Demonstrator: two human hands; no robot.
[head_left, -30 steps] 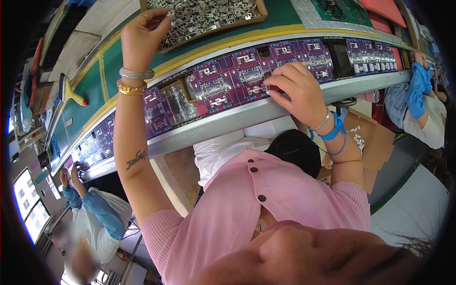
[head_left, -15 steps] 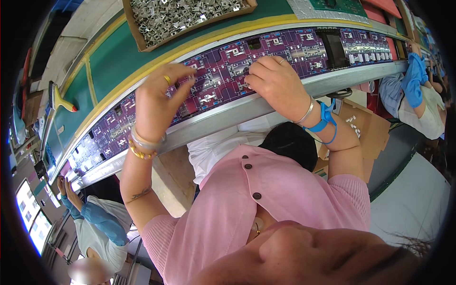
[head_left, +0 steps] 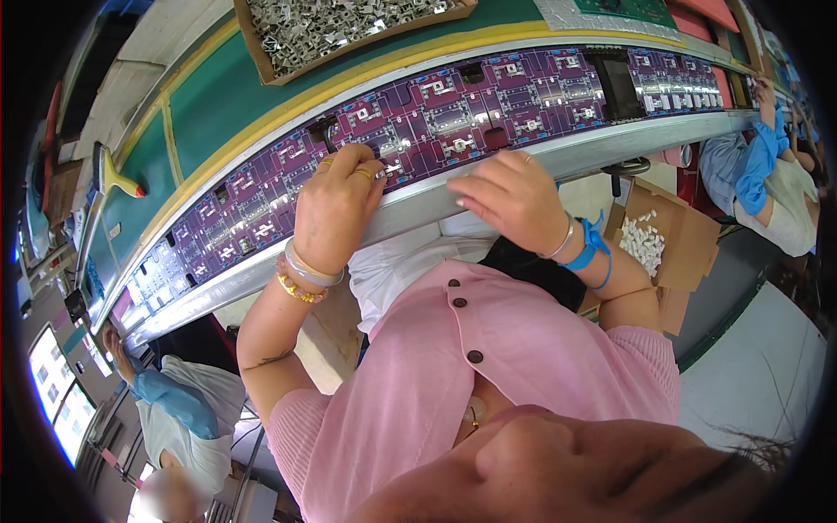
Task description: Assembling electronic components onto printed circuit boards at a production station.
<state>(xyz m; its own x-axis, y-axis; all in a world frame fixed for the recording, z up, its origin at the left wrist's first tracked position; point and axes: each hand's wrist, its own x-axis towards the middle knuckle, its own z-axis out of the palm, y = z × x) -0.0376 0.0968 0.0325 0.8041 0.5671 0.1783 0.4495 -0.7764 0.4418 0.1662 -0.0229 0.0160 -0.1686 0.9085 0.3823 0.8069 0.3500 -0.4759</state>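
Note:
A long row of purple circuit boards (head_left: 436,122) with small silver metal clips on them lies along a metal rail (head_left: 418,207). My left hand (head_left: 338,209) is over the boards near the rail, its fingertips pinched together at a board beside a silver clip. Whatever they hold is too small or hidden to make out. My right hand (head_left: 514,202) hangs over the rail's near edge, off the boards. Its fingers are loosely bent, and the thumb tip is apart from them; nothing shows between. One silver clip (head_left: 462,146) sits on the board just beyond my right hand.
A cardboard box (head_left: 349,54) full of metal clips stands on the green bench beyond the rail. A yellow-handled brush (head_left: 118,179) lies at left. Below right is an open carton (head_left: 689,253) with white pieces (head_left: 641,242). Co-workers sit at both ends of the line.
My left hand has moved right and nearer, and its fingers have closed at the board. My right hand has drawn back from the boards toward me, its thumb and fingers parting.

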